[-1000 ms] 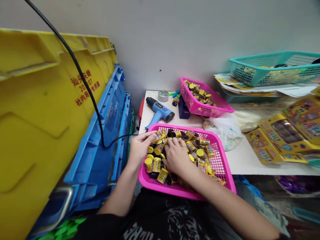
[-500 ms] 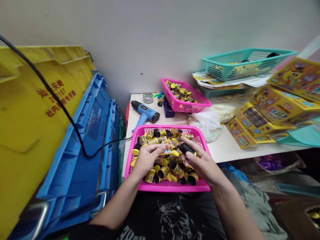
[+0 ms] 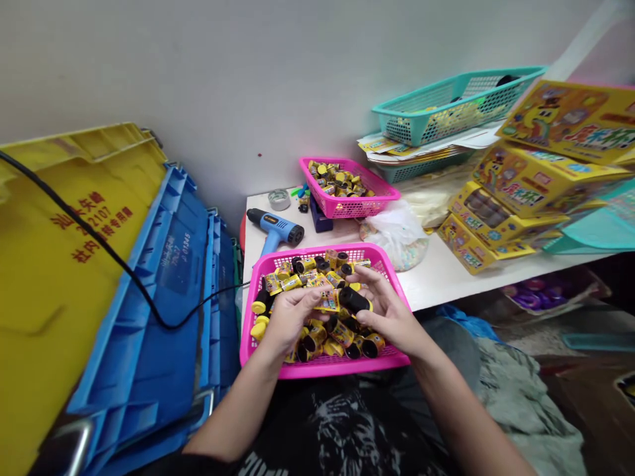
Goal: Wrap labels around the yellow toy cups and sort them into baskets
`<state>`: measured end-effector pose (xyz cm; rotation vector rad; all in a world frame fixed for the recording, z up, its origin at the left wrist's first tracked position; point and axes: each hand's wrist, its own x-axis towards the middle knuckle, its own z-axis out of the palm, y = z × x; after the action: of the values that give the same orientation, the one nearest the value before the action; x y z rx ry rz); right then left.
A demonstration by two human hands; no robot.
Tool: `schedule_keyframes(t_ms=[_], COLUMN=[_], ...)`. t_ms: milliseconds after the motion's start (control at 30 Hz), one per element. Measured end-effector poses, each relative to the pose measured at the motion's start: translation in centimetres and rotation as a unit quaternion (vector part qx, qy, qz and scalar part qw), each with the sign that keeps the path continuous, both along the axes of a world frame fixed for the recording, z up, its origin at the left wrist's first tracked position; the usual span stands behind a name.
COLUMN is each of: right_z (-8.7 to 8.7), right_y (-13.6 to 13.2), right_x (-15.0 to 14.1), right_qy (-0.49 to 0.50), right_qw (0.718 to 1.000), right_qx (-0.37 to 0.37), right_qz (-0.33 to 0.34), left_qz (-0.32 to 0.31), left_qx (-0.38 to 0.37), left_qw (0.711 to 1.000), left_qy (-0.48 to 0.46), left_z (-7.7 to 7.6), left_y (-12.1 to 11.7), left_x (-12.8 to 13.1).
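Observation:
My left hand (image 3: 289, 317) pinches a flat yellow printed sleeve (image 3: 327, 301) between thumb and fingers. My right hand (image 3: 391, 311) holds a small black cylinder (image 3: 351, 299) with a yellow end, its fingers loosely curved around it. The cylinder's black end meets the sleeve's right edge; whether it is inside the sleeve I cannot tell. Both hands are above a pink basket (image 3: 342, 371), full of small black cylinders, many wrapped in yellow printed sleeves and some with yellow caps (image 3: 258, 307).
Behind the basket lie a blue heat gun (image 3: 278, 227) and a tape roll (image 3: 279, 199). A second pink basket (image 3: 342, 209), a plastic bag (image 3: 397, 231), yellow boxes (image 3: 526, 178) and a teal basket (image 3: 417, 125) stand further right. Blue crates (image 3: 149, 317) and a black cable (image 3: 133, 277) are left.
The black cylinder has come left to meet the sleeve's edge. My right fingers have loosened around it. My head view has shifted slightly.

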<state>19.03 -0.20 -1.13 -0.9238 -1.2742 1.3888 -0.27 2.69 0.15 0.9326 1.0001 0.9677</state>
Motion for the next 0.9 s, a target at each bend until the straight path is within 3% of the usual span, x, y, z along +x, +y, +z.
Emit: schedule_keyframes(t_ms=[267, 500, 600, 767, 900], right_z=[0.0, -0.9, -1.0, -0.6, -0.8], right_y=[-0.2, -0.5, -0.6, -0.9, -0.6], right_x=[0.0, -0.9, -1.0, -1.6, -2.8], right_qy=[0.003, -0.026, 0.030, 0.167, 0.229], right_qw=[0.999, 0.999, 0.999, 0.974, 0.958], right_qx=[-0.031, -0.014, -0.021, -0.132, -0.167], right_qz=[0.022, -0.034, -0.003, 0.076, 0.052], left_qz=[-0.028, -0.077, -0.072, -0.100, -0.131], left_qx=[0.073, 0.149, 0.178, 0.173, 0.183], left_qw=[0.995, 0.980, 0.978, 0.978, 0.972], left_qy=[0.063, 0.107, 0.083, 0.063, 0.068], left_z=[-0.2, 1.0, 1.3, 1.4, 1.4], left_y=[-0.2, -0.3, -0.2, -0.4, -0.7], left_x=[0.1, 0.3, 0.2, 0.3, 0.6])
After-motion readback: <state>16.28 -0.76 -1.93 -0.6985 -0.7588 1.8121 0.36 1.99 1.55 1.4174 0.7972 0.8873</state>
